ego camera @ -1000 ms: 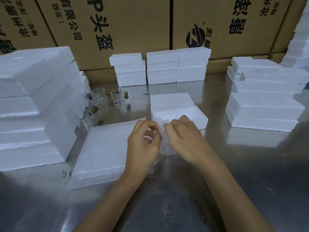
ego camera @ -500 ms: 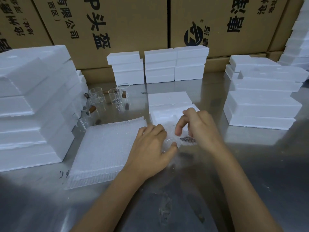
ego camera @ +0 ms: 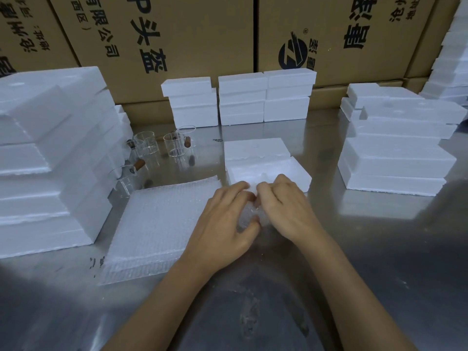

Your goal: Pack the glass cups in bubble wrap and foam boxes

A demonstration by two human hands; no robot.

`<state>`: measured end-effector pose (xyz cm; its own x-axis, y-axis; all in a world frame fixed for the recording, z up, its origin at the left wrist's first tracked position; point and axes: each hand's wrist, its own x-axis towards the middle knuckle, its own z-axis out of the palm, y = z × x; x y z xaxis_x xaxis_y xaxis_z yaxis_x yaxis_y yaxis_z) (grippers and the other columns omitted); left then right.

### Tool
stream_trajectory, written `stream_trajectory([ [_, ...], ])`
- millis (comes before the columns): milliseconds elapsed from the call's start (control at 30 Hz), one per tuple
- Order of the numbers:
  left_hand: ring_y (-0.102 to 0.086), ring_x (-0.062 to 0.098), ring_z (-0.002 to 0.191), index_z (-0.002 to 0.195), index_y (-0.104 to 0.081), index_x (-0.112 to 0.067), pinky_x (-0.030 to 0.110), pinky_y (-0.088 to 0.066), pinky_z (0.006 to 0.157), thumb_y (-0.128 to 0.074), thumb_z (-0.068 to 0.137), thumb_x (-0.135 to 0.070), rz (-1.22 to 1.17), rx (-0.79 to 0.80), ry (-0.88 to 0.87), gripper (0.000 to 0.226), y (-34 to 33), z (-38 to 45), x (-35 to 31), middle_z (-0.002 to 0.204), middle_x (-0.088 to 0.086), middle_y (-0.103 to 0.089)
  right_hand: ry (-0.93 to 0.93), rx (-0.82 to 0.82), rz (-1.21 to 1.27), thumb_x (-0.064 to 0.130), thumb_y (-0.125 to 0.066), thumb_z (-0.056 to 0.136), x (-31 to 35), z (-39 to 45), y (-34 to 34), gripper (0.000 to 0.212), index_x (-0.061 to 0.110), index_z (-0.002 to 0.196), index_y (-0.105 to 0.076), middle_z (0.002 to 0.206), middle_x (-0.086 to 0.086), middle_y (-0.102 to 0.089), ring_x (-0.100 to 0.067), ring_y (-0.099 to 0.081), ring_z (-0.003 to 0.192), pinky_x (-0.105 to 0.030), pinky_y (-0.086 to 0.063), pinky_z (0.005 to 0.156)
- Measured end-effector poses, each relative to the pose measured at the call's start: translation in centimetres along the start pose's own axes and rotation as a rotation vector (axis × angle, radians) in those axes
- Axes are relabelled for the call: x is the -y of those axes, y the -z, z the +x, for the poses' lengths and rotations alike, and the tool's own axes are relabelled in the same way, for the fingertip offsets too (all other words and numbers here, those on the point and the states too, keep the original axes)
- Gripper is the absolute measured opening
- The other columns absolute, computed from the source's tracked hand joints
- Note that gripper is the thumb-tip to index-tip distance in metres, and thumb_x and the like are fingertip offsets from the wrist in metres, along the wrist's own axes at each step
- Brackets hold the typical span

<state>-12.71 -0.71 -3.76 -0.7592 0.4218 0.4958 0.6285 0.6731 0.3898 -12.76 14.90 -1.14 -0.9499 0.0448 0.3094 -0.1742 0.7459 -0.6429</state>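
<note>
I see both hands at the centre of the frame, curled around a small bundle of bubble wrap on the steel bench. My left hand has its grip clamped on the bundle from the left, thumb tucked beneath, and my right hand pinches it from the right; whatever is inside is hidden. Just left of the hands lies a stack of bubble wrap sheets. Directly above the hands sits an open foam box. At least 4 glass cups with brown handles stand at centre left, beside tall foam stacks.
</note>
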Motion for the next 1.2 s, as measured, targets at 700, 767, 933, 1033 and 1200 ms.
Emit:
stream_trajectory([
  [700, -0.038, -0.019, 0.109, 0.110, -0.050, -0.029, -0.003, -0.036, 0.075, -0.069, 0.086, -0.051, -0.117, -0.384, 0.095, 0.038, 2.1, 3.0, -1.0, 0.125, -0.010, -0.036, -0.343, -0.202, 0.324, 0.022, -0.064, 0.084, -6.1, 2.1, 1.3, 0.008, 0.027, 0.077, -0.064, 0.098, 0.020, -0.056, -0.015, -0.052, 0.113, -0.029, -0.042, 0.089],
  [767, -0.034, -0.012, 0.119, 0.132, -0.037, -0.033, -0.003, -0.031, 0.090, -0.068, 0.086, -0.050, -0.189, -0.357, 0.153, 0.058, 2.0, 5.1, -1.2, 0.140, -0.008, -0.031, -0.373, -0.159, 0.352, 0.026, -0.064, 0.083, -5.9, 2.1, 1.5, 0.006, 0.025, 0.077, -0.064, 0.102, 0.018, -0.055, -0.011, -0.052, 0.109, -0.023, -0.039, 0.077],
  [933, -0.030, 0.023, 0.141, 0.154, -0.030, -0.027, 0.032, -0.026, 0.112, -0.058, 0.098, -0.037, -0.149, -0.079, 0.226, 0.063, -0.8, 8.3, 0.2, 0.154, -0.002, -0.034, -0.389, -0.123, 0.396, 0.028, -0.067, 0.082, -6.0, 1.9, 1.8, 0.004, 0.024, 0.080, -0.066, 0.117, 0.014, -0.053, -0.003, -0.053, 0.097, -0.016, -0.037, 0.071],
  [1033, -0.024, 0.021, 0.138, 0.156, -0.028, -0.028, 0.038, -0.027, 0.115, -0.050, 0.101, -0.040, 0.031, 0.070, 0.195, 0.060, -2.8, 8.2, 1.6, 0.155, -0.002, -0.030, -0.396, -0.125, 0.417, 0.028, -0.068, 0.081, -6.1, 2.0, 1.8, 0.004, 0.025, 0.078, -0.067, 0.117, 0.016, -0.054, 0.008, -0.053, 0.090, -0.013, -0.036, 0.068],
  [1200, -0.016, 0.019, 0.145, 0.156, -0.025, -0.037, 0.038, -0.012, 0.116, -0.043, 0.100, -0.047, 0.198, 0.132, 0.195, 0.059, -3.2, 8.8, 3.1, 0.159, -0.008, -0.028, -0.408, -0.137, 0.422, 0.030, -0.069, 0.078, -6.4, 2.5, 1.6, 0.006, 0.026, 0.074, -0.068, 0.116, 0.017, -0.055, -0.010, -0.054, 0.112, -0.030, -0.043, 0.098],
])
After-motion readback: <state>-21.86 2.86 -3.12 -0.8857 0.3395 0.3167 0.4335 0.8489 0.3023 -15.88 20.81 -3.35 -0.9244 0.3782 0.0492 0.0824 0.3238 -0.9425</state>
